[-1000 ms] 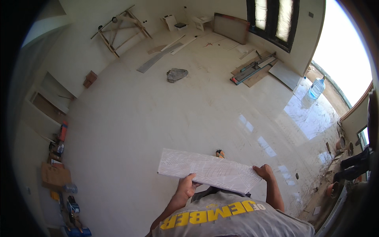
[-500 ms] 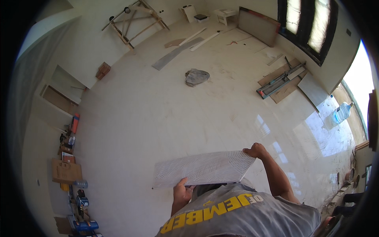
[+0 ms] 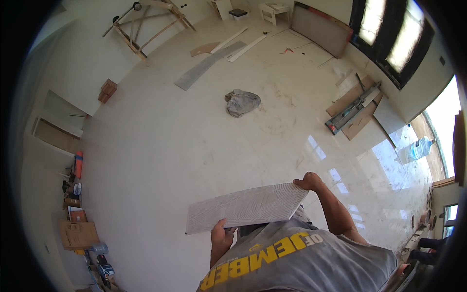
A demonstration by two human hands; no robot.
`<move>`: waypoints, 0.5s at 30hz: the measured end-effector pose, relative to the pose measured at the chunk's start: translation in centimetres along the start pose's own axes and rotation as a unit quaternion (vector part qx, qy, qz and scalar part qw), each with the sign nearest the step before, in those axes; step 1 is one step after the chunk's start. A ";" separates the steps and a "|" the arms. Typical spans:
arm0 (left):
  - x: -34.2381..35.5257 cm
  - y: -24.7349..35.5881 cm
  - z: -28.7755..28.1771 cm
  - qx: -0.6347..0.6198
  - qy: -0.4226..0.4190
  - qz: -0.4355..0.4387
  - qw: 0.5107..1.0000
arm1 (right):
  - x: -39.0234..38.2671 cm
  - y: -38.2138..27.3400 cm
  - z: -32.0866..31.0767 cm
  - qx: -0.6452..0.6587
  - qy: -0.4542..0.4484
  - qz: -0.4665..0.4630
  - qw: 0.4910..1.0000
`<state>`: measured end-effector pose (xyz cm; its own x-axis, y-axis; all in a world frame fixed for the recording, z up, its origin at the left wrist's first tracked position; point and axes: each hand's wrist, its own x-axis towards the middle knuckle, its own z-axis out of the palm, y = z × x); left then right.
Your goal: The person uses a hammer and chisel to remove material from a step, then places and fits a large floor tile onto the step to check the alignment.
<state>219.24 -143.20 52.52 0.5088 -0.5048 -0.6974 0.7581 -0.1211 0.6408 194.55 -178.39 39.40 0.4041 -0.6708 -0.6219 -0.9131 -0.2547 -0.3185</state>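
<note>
In front of my body I hold a long, pale tile [image 3: 245, 207], its upward face covered with curved, combed ridges. My right hand [image 3: 308, 181] is closed on its far right corner, thumb and fingers around the edge. Along the near edge, left of the middle, my left hand [image 3: 222, 236] grips the tile with the thumb on top; its other fingers are mostly hidden underneath. The tile sits tilted above the glossy floor, its right end farther from me than the left.
A crumpled grey cloth [image 3: 242, 103] lies mid-floor. At right are a tile cutter [image 3: 351, 111] on cardboard and a water bottle [image 3: 419, 150]. Boards [image 3: 211, 63] and a wooden frame [image 3: 146, 29] are at the back; a cardboard box [image 3: 79, 235] and tools line the left wall.
My view has shifted and turned a little, so the room's things sit differently in it. The tile has moved slightly left and away from me, still held in both hands.
</note>
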 end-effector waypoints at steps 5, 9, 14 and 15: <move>9.7 8.5 2.7 -0.078 0.026 -0.021 0.996 | 6.1 -5.9 -3.6 0.050 -0.042 0.067 0.996; 18.3 15.0 5.3 -0.075 -0.012 -0.013 0.997 | 14.0 -10.1 -6.3 0.044 0.027 0.067 0.996; 27.3 23.2 7.5 -0.054 0.031 -0.004 0.998 | 25.8 -18.3 -11.5 0.048 0.042 0.037 0.997; 28.7 25.0 8.6 -0.087 0.069 -0.013 0.994 | 28.1 -20.4 -13.3 0.042 0.042 0.031 0.998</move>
<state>249.26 -168.04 51.30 0.5306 -0.3799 -0.7578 0.8245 0.0238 0.5654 223.77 -201.33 37.90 0.3368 -0.7410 -0.5810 -0.9272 -0.1535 -0.3417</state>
